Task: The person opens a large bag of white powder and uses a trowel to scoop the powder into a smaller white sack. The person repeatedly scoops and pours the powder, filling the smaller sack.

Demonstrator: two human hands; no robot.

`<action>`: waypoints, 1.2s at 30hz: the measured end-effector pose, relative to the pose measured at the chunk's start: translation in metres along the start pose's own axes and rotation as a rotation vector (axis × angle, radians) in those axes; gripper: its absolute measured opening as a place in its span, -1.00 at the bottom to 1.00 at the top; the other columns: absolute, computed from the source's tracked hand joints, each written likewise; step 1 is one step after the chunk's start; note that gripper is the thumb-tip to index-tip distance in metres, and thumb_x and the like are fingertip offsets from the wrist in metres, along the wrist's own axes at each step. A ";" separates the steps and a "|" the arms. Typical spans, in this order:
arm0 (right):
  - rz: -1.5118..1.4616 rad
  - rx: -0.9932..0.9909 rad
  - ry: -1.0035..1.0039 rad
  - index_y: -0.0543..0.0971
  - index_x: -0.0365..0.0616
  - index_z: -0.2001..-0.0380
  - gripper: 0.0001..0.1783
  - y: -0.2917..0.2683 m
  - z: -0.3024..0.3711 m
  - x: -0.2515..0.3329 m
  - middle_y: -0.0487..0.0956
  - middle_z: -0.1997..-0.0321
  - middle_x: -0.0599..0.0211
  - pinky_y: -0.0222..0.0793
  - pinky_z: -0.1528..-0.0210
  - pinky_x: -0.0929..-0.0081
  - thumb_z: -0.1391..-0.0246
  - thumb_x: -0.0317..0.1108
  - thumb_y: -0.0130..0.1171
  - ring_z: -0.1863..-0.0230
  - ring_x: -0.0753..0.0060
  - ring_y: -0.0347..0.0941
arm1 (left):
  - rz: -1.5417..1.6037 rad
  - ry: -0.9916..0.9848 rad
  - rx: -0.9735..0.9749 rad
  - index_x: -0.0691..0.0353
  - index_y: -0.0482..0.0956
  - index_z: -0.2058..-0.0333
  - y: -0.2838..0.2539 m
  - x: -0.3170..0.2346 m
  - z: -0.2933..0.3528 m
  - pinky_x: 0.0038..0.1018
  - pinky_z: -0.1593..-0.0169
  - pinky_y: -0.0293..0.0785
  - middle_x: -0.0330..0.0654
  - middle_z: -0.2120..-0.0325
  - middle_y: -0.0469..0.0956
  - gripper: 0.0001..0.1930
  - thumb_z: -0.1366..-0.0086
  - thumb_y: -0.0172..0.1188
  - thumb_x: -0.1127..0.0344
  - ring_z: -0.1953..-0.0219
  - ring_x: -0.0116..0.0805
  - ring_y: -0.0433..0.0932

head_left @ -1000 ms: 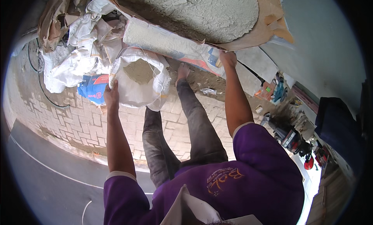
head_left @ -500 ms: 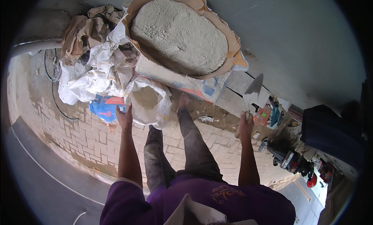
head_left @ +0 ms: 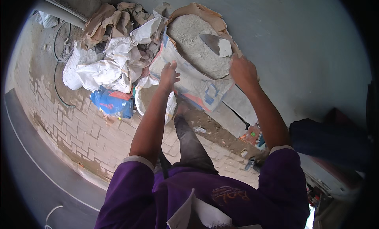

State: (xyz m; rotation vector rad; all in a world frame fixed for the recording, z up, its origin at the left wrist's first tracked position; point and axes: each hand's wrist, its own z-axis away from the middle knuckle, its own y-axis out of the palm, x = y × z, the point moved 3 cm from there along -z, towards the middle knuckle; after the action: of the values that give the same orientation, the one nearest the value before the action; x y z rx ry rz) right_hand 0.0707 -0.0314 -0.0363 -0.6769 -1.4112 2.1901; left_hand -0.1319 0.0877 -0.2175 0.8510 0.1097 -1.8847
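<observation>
A large paper-lined bag [head_left: 177,65] stands open against the wall, filled with pale grey powder [head_left: 189,33]. My right hand [head_left: 243,73] is closed around the handle of a trowel [head_left: 210,42] at the bag's right rim. The trowel's pointed dark blade, pale near the handle, lies over the powder; whether it digs in I cannot tell. My left hand [head_left: 169,76] is at the bag's near side, fingers apart and holding nothing; contact with the bag is unclear. Below that hand, partly hidden by my left forearm, is an open white sack [head_left: 170,108] with brownish material inside.
Crumpled white sacks [head_left: 106,69] and brown paper [head_left: 104,23] are heaped at left. A blue and red bag [head_left: 112,103] lies on the paving [head_left: 87,130]. A dark hose [head_left: 56,81] curves along the far left. Dark cloth [head_left: 327,140] hangs at right.
Both hands have moved up and forward. The trowel has come from the right to over the powder. My left hand has left the white sack's edge and opened by the large bag.
</observation>
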 end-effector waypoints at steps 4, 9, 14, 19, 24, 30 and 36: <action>0.075 -0.047 -0.092 0.55 -0.27 0.35 -0.79 0.022 -0.020 0.020 0.58 0.34 -0.17 0.49 0.12 0.12 -0.08 -0.41 -0.06 0.20 -0.05 0.58 | 0.089 -0.049 0.008 0.21 -0.22 -0.38 0.000 0.003 -0.012 -0.17 0.00 0.47 0.01 -0.36 0.00 -0.22 -0.40 -0.05 0.00 -0.06 0.10 0.45; -0.026 0.159 -0.059 0.60 -0.33 0.34 -0.68 0.039 -0.033 0.039 0.59 0.28 -0.20 0.45 0.08 0.12 -0.13 -0.29 -0.03 0.16 -0.13 0.56 | 0.071 0.040 0.134 0.09 -0.30 -0.39 -0.007 -0.006 -0.030 -0.25 0.02 0.51 0.02 -0.36 -0.03 -0.26 -0.42 -0.08 0.13 0.02 0.07 0.52; -0.125 0.256 -0.008 0.61 -0.40 0.31 -0.53 0.039 -0.050 0.037 0.57 0.20 -0.24 0.38 0.03 0.06 -0.17 -0.11 -0.01 0.10 -0.21 0.51 | 0.145 0.030 0.173 0.14 -0.27 -0.39 -0.013 -0.006 -0.031 -0.31 0.02 0.53 0.02 -0.34 0.06 -0.27 -0.39 -0.07 0.24 0.09 -0.02 0.54; -0.205 0.264 0.026 0.59 -0.45 0.32 -0.41 0.043 -0.055 0.031 0.56 0.27 -0.31 0.36 0.08 0.05 -0.19 0.02 0.00 0.14 -0.24 0.51 | 0.217 0.017 0.230 0.14 -0.29 -0.39 -0.014 -0.003 -0.035 -0.29 0.00 0.54 -0.01 -0.36 0.00 -0.28 -0.41 -0.09 0.24 0.11 -0.03 0.55; -0.242 0.369 0.040 0.58 -0.43 0.25 -0.45 0.041 -0.053 0.028 0.55 0.11 -0.25 0.36 -0.01 0.08 -0.20 -0.03 -0.05 0.03 -0.24 0.48 | 0.224 0.069 0.276 0.18 -0.31 -0.38 -0.015 -0.001 -0.044 -0.29 0.00 0.55 -0.02 -0.37 -0.06 -0.28 -0.42 -0.11 0.23 0.10 -0.02 0.55; -0.352 0.358 0.003 0.58 -0.45 0.24 -0.45 0.046 -0.043 0.040 0.54 0.13 -0.32 0.35 -0.03 0.09 -0.17 -0.04 -0.01 0.02 -0.27 0.46 | 0.174 0.018 0.224 0.32 -0.22 -0.36 -0.004 -0.009 -0.043 -0.30 0.01 0.58 -0.04 -0.32 0.03 -0.34 -0.42 -0.13 0.27 0.03 -0.10 0.50; -0.427 0.366 -0.008 0.57 -0.50 0.26 -0.43 0.064 -0.039 0.034 0.54 0.19 -0.36 0.35 -0.04 0.07 -0.15 -0.03 0.02 0.02 -0.27 0.47 | 0.147 0.039 0.159 0.32 0.16 -0.11 0.004 -0.018 -0.038 -0.17 0.01 0.61 -0.18 0.08 0.27 -0.66 -0.43 -0.17 0.32 0.07 -0.23 0.45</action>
State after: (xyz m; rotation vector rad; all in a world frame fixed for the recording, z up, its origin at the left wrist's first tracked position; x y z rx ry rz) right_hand 0.0616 -0.0074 -0.1146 -0.2115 -1.0009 2.0227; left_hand -0.1051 0.1164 -0.2342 0.9773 -0.0779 -1.7558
